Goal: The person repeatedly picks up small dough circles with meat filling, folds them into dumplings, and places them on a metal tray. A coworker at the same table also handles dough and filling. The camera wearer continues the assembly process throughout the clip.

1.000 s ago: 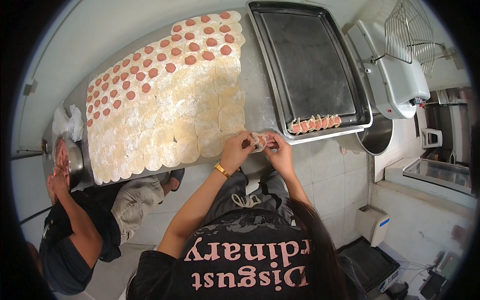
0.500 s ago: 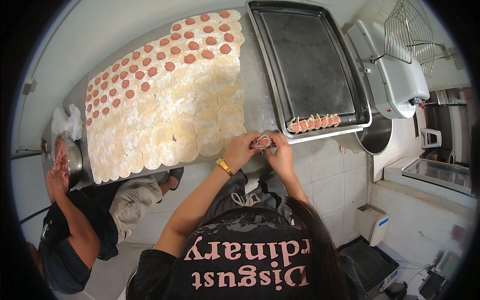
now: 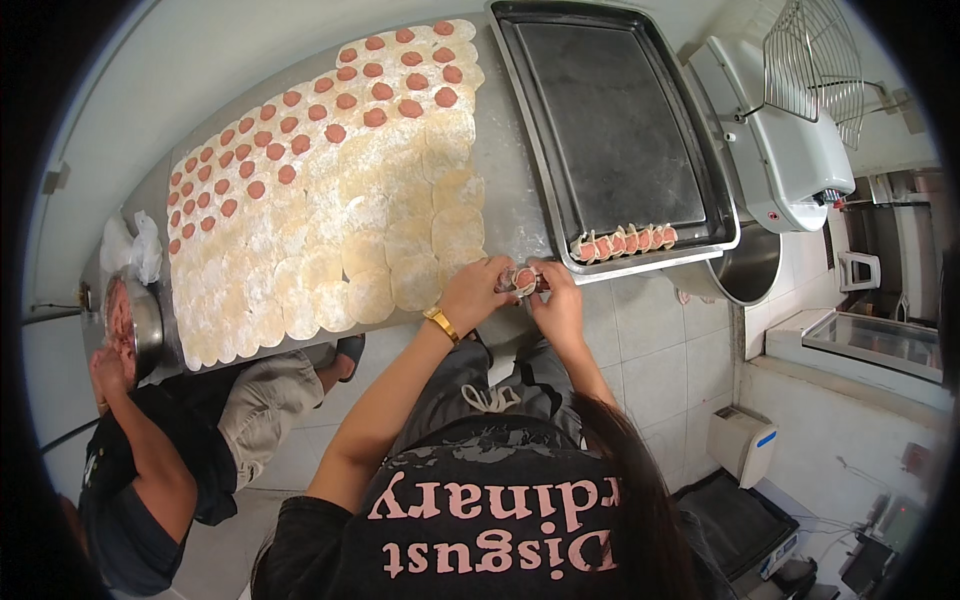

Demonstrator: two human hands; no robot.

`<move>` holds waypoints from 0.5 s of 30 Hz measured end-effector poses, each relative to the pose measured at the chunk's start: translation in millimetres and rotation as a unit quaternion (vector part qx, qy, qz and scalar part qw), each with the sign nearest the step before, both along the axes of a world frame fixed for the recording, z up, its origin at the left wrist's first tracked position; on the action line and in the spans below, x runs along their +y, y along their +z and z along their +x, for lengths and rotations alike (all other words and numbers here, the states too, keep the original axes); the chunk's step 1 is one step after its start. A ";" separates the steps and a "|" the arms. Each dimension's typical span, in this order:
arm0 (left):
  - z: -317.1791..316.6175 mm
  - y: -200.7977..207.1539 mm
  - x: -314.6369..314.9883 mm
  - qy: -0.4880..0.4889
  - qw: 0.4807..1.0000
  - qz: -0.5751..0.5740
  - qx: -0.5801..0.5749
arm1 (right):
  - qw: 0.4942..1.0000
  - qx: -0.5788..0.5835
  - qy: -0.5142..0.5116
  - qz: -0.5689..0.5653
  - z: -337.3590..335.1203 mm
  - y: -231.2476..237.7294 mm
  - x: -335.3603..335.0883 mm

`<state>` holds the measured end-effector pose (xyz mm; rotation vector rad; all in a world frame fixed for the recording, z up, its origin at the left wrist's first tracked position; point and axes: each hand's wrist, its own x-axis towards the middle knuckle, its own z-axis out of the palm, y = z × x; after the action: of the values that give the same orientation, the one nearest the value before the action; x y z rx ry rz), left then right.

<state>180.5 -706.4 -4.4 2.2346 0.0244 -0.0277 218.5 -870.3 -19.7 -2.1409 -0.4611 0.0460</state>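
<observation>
Between my left hand (image 3: 481, 290) and my right hand (image 3: 556, 301) is a small dumpling (image 3: 524, 281), its pink filling showing inside a pale wrapper. Fingers of both hands close round it from either side, just off the table's front edge. A gold watch sits on my left wrist. To the left lie many floured dough wrappers (image 3: 310, 285), overlapping in rows; the far ones carry pink filling balls (image 3: 335, 132). Beyond my right hand, a dark baking tray (image 3: 610, 130) holds a row of open-topped dumplings (image 3: 625, 242) along its near edge.
At the left, another person's hand (image 3: 110, 375) is in a metal bowl (image 3: 147, 328) of pink filling. A white plastic bag (image 3: 147, 248) lies behind it. Right of the tray stand a white mixer (image 3: 775, 150) with a wire guard and a steel mixing bowl (image 3: 755, 265).
My fingers have shifted slightly around the dumpling, and its wrapper rim shows rounder with more filling visible. The whole view has moved a little.
</observation>
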 end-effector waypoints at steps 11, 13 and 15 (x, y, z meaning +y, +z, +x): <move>1.0 -11.0 -4.6 0.040 0.999 -0.020 -0.009 | 1.000 -0.013 0.013 0.016 3.7 2.7 1.3; 1.6 -10.1 -3.9 0.016 0.999 -0.026 -0.021 | 1.000 -0.019 0.013 0.005 2.0 3.8 1.1; 2.5 -8.8 -4.2 0.003 1.000 -0.019 -0.008 | 0.999 -0.033 0.026 -0.012 1.8 4.8 2.3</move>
<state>183.0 -710.6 -13.2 2.1971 0.0223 -0.0068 220.4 -868.0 -14.9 -2.1590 -0.5581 0.0105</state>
